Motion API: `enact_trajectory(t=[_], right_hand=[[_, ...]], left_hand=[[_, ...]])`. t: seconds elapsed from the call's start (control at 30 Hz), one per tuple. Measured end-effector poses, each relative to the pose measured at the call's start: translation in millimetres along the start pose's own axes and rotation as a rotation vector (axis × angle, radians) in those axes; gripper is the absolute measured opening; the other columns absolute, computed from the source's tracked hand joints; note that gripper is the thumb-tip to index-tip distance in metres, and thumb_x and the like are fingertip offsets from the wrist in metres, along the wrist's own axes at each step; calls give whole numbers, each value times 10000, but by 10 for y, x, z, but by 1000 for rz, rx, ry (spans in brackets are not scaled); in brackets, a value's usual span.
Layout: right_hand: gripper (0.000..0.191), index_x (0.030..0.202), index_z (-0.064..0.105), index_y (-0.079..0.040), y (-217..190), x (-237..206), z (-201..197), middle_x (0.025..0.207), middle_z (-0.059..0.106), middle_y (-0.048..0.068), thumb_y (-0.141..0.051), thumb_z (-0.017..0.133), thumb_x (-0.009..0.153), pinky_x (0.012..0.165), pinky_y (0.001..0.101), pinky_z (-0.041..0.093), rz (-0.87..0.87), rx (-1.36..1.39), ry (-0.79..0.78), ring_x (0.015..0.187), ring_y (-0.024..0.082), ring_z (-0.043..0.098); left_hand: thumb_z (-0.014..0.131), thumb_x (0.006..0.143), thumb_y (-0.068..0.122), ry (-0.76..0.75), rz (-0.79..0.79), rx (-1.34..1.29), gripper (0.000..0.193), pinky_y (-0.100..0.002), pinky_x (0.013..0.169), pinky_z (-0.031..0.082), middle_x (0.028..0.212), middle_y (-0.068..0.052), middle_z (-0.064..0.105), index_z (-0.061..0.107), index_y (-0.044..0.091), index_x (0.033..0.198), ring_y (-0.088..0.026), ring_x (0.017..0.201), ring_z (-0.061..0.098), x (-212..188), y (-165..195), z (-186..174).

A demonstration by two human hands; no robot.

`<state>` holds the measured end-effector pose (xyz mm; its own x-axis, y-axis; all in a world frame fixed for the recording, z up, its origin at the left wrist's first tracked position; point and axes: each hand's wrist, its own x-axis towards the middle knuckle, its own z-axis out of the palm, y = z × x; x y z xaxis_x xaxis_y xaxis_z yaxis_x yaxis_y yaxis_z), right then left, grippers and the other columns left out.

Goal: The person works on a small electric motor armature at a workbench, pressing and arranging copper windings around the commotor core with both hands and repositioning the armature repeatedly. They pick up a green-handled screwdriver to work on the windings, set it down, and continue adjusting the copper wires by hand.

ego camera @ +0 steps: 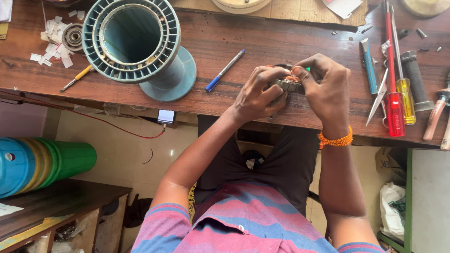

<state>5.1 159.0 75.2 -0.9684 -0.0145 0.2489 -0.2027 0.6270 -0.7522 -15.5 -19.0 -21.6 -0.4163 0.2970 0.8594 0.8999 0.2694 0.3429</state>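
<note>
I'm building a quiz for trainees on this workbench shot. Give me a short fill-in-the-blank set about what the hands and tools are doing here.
1. Both hands, the left hand and the right hand, hold one small ____ part over the wooden bench.
2. The pen lying left of the hands has a ____ cap.
3. The wrist of the right hand wears an ____ band.
4. The large ribbed spool on the bench is ____ in colour.

Missing words: metal; blue; orange; teal

small metal part (287, 85) mostly hidden by fingers (262, 89), pliers (435, 112) cut by right edge
</note>
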Motion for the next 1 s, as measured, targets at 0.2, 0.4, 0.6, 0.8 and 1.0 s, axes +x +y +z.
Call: enact_trajectory(t=[0.2,0.4,0.6,0.8,1.0], right_hand=[[80,1064,758,-1,170,43,-135,795,676,11,-56,739,1008,600,228,432,53,66,-1,698,37,558],[97,1098,755,-2,225,-218,-340,940,731,22,-1,720,1007,729,212,500,64,284,-21,830,49,653],[124,1101,770,-20,187,-533,-243,918,752,32,24,727,993,720,222,512,-23,150,-13,815,47,651],[149,1109,769,-20,220,-661,37,816,701,37,44,721,983,623,236,450,-57,98,106,698,46,573],[167,1100,757,-6,378,-751,377,821,714,26,57,700,956,609,229,444,-43,217,180,678,45,571]], left_hand=[[852,873,150,-66,34,60,241,-425,1015,508,1340,1,614,626,104,942,-256,1191,556,60,19,-17],[818,904,147,-137,-86,-74,250,-413,1007,516,1294,36,646,614,93,1038,-258,1158,564,190,29,-79],[809,857,98,-293,-187,-150,241,-377,955,534,1219,45,673,616,140,995,-249,1071,575,335,0,-224],[788,840,91,-338,-196,-195,285,-402,976,516,1238,22,673,593,128,1045,-271,1100,575,385,-16,-283],[784,884,110,-325,-183,-205,352,-438,1000,490,1265,-1,637,563,131,1158,-288,1118,558,326,-32,-249]])
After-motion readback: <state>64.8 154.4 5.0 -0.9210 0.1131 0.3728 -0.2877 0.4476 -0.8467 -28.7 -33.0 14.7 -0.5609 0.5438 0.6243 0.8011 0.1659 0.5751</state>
